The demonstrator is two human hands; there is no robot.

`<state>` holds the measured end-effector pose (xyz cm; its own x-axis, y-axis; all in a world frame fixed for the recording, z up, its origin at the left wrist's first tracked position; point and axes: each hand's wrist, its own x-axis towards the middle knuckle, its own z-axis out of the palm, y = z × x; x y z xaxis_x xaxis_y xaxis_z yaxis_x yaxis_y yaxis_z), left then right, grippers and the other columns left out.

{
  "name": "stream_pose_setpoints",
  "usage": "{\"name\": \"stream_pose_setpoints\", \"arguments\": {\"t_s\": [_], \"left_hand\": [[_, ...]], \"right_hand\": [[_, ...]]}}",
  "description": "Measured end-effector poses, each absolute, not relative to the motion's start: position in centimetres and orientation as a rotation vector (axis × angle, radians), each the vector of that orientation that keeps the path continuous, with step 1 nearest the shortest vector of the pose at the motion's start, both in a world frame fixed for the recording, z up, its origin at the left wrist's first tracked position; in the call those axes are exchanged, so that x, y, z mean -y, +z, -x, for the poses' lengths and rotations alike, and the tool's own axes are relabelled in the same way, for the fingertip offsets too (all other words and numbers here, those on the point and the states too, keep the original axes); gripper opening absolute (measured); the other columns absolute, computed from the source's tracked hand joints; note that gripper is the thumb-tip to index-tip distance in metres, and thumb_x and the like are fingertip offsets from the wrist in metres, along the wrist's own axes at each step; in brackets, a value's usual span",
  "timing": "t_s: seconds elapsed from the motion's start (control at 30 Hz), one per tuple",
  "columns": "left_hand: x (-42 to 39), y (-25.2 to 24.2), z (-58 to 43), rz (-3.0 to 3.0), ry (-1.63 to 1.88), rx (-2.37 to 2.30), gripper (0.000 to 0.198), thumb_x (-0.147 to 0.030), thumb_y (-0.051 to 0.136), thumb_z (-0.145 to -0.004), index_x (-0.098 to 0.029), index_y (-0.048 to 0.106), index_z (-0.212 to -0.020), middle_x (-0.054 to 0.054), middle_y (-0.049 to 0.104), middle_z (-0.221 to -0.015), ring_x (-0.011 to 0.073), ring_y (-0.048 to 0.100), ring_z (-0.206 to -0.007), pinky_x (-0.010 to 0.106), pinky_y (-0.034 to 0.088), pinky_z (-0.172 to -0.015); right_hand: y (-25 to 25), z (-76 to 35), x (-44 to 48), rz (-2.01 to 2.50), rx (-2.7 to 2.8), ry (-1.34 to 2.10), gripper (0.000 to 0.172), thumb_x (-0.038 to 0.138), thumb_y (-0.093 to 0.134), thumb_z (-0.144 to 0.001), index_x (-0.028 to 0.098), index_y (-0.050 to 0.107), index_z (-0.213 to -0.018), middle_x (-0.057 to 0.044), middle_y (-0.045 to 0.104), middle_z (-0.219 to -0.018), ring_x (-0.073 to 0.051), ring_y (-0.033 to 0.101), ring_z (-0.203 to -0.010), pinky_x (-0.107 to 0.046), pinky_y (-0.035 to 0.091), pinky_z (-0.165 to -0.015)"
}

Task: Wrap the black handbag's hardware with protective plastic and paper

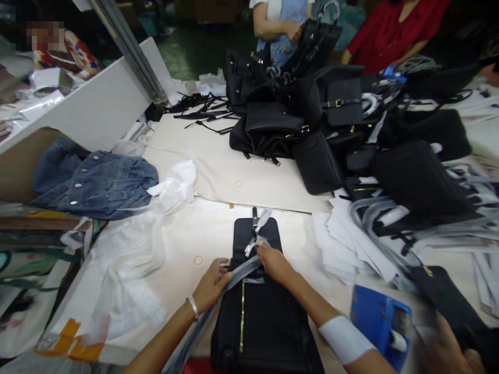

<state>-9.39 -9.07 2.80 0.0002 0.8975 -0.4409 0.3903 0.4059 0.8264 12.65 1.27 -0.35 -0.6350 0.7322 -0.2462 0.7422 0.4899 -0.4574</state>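
A black bag [273,322] is lying at the table's [298,234] near edge, its gold zip [242,317] gleaming, its flap [270,228] pointing toward the far edge. Above it, the right hand [275,264] is angling inward, fingertips pinching a clear plastic strip [245,268]; at its left side, the bent left hand [212,285] is loosely holding the same strip.

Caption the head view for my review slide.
Left hand and right hand at a clear strip over a black bag, more bags piled beyond.

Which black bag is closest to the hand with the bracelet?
The bag at front middle, with a long gold zip; it's right beside that left hand. The other bags lie farther off.
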Motion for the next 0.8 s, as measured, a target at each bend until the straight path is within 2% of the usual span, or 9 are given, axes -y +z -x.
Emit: {"name": "stream_pose_setpoints", "arguments": {"t_s": [0.1, 0.17, 0.27, 0.4, 0.47, 0.57, 0.67, 0.73, 0.8], "left_hand": [[13.8, 2.6, 10.9, -1.074, 0.603, -1.585, 0.050, -0.056, 0.045, -0.081, -0.019, 0.052, -0.114, 0.009, 0.062, -0.111, 0.0239, 0.056, -0.106, 0.038, 0.042, -0.094], [17.4, 2.0, 11.6, -1.051, 0.526, -1.572, 0.046, -0.060, 0.045, -0.079, -0.023, 0.058, -0.104, 0.004, 0.065, -0.105, 0.0243, 0.056, -0.103, 0.037, 0.042, -0.093], [22.7, 0.3, 13.3, -1.029, 0.474, -1.483, 0.045, -0.063, 0.050, -0.075, -0.024, 0.061, -0.096, 0.000, 0.066, -0.090, 0.0223, 0.058, -0.087, 0.034, 0.045, -0.082], [26.7, -1.1, 16.6, -0.886, 0.409, -1.428, 0.053, -0.073, 0.053, -0.064, -0.020, 0.056, -0.069, -0.002, 0.058, -0.059, 0.0168, 0.054, -0.059, 0.029, 0.041, -0.060], [26.3, 0.1, 17.9, -0.789, 0.391, -1.436, 0.054, -0.074, 0.051, -0.065, -0.020, 0.051, -0.063, -0.004, 0.050, -0.046, 0.0135, 0.047, -0.045, 0.027, 0.036, -0.051], [23.0, 4.9, 17.5, -0.672, 0.541, -1.383, 0.046, -0.065, 0.051, -0.074, -0.020, 0.049, -0.069, -0.007, 0.044, -0.045, 0.0097, 0.042, -0.039, 0.024, 0.034, -0.047], [17.9, 10.6, 14.0, -0.558, 0.774, -1.162, 0.033, -0.051, 0.052, -0.082, -0.018, 0.049, -0.077, -0.009, 0.035, -0.052, 0.0034, 0.029, -0.037, 0.019, 0.029, -0.043], [14.3, 13.3, 10.6, -0.536, 0.885, -1.028, 0.029, -0.046, 0.053, -0.083, -0.018, 0.049, -0.079, -0.009, 0.033, -0.055, 0.0022, 0.025, -0.038, 0.017, 0.027, -0.040], [10.5, 14.6, 7.3, -0.519, 0.995, -0.927, 0.028, -0.044, 0.054, -0.083, -0.017, 0.049, -0.080, -0.009, 0.032, -0.057, 0.0011, 0.024, -0.039, 0.015, 0.024, -0.039]], "right_hand": [[-0.9, -12.8, -1.4, -1.324, -2.695, -0.850, 0.025, 0.009, 0.037, -0.084, 0.013, 0.053, -0.103, -0.014, 0.055, -0.115, -0.020, 0.059, -0.092, -0.032, 0.045, -0.085], [-1.2, -12.6, -1.4, -1.302, -2.698, -0.817, 0.030, 0.006, 0.039, -0.081, 0.012, 0.051, -0.108, -0.016, 0.053, -0.117, -0.020, 0.058, -0.093, -0.033, 0.046, -0.085], [-1.4, -12.1, -1.3, -1.276, -2.706, -0.755, 0.036, 0.005, 0.040, -0.079, 0.010, 0.048, -0.114, -0.017, 0.053, -0.117, -0.022, 0.059, -0.092, -0.034, 0.046, -0.084], [-0.7, -12.0, -0.9, -1.335, -2.702, -0.705, 0.036, 0.005, 0.037, -0.081, 0.009, 0.048, -0.115, -0.016, 0.054, -0.115, -0.021, 0.059, -0.092, -0.034, 0.045, -0.085], [0.5, -12.4, -0.1, -1.464, -2.683, -0.733, 0.033, 0.006, 0.035, -0.083, 0.011, 0.048, -0.114, -0.015, 0.054, -0.113, -0.020, 0.058, -0.092, -0.033, 0.045, -0.084], [3.5, -12.3, 3.0, -1.853, -2.679, -0.887, 0.026, 0.017, 0.040, -0.087, 0.015, 0.050, -0.111, -0.014, 0.054, -0.112, -0.021, 0.058, -0.092, -0.036, 0.045, -0.085], [7.1, -10.0, 8.7, -1.979, -2.661, -1.538, 0.032, 0.035, 0.050, -0.086, 0.019, 0.049, -0.113, -0.011, 0.057, -0.107, -0.019, 0.058, -0.088, -0.037, 0.045, -0.087], [8.8, -7.4, 13.1, -1.670, -2.414, -2.279, 0.050, 0.042, 0.061, -0.079, 0.023, 0.045, -0.122, -0.007, 0.060, -0.104, -0.019, 0.059, -0.088, -0.035, 0.048, -0.081], [9.6, -4.9, 17.1, -1.275, -2.023, -2.809, 0.051, 0.046, 0.067, -0.073, 0.023, 0.051, -0.116, -0.005, 0.062, -0.101, -0.019, 0.059, -0.090, -0.034, 0.048, -0.081]]}}
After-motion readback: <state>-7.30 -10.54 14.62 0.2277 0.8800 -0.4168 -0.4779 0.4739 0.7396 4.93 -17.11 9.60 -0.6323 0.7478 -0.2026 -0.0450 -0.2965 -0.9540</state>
